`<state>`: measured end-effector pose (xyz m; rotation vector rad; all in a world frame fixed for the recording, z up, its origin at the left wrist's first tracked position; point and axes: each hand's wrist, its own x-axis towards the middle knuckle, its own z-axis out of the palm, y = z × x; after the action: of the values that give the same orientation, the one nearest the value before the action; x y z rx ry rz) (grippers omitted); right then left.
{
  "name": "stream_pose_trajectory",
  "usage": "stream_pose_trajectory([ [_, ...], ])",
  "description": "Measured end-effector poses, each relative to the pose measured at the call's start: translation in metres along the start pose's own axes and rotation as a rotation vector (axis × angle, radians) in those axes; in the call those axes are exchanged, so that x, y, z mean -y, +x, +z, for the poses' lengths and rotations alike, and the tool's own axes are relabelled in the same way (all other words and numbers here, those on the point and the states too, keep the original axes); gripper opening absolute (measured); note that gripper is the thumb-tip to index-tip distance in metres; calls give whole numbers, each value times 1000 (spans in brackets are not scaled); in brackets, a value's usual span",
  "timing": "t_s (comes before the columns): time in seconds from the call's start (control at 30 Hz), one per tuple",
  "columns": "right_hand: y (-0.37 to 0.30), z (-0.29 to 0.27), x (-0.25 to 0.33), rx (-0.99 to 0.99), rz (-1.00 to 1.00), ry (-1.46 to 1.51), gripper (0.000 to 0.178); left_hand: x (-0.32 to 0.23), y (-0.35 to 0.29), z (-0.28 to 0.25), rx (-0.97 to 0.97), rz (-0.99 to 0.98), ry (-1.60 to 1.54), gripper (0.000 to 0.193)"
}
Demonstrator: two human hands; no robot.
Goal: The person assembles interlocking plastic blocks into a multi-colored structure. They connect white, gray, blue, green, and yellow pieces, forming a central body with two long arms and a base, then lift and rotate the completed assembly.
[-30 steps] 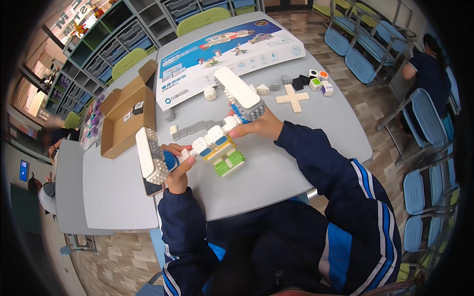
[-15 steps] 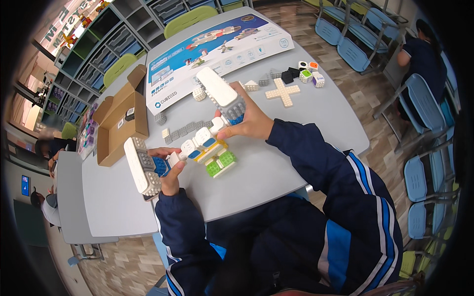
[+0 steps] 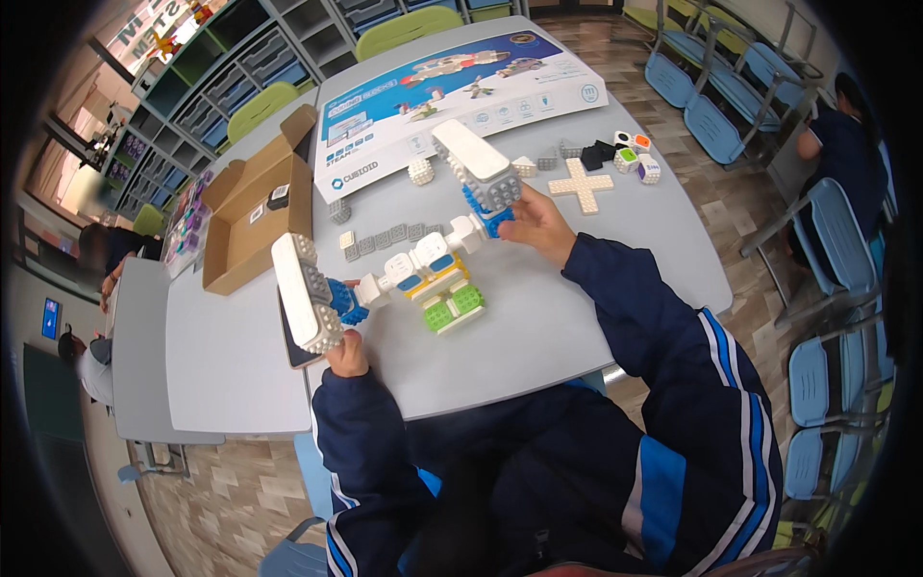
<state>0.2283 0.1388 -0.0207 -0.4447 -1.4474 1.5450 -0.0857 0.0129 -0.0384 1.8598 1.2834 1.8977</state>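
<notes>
Left hand [image 3: 346, 354]: clamped on the lower edge of the white studded end plate [image 3: 303, 291] of the block model [image 3: 423, 269], plate standing above the knuckles. Right hand [image 3: 538, 223]: fingers pressed against the blue block [image 3: 490, 213] under the opposite white wing plate [image 3: 476, 163], just up and left of the palm; full closure not discernible. Model spanning between both hands, resting on the grey table [image 3: 577, 317], green and yellow blocks [image 3: 452, 306] at mid-span. Beyond right hand: white cross piece [image 3: 582, 185], small loose cubes [image 3: 630, 156], printed instruction sheet [image 3: 461, 82]. Above left hand: open cardboard box [image 3: 250, 207]. Grey flat pieces [image 3: 385, 238] between box and model.
</notes>
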Motion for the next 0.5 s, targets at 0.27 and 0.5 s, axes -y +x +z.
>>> stream_pose_trajectory([
  [0.27,-9,-4,-21,31,-115,-154,33,7,-9,14,-38,-180,-173,69],
  [0.5,-11,0,-15,37,-188,-233,37,-7,-5,21,-56,-278,-79,72],
])
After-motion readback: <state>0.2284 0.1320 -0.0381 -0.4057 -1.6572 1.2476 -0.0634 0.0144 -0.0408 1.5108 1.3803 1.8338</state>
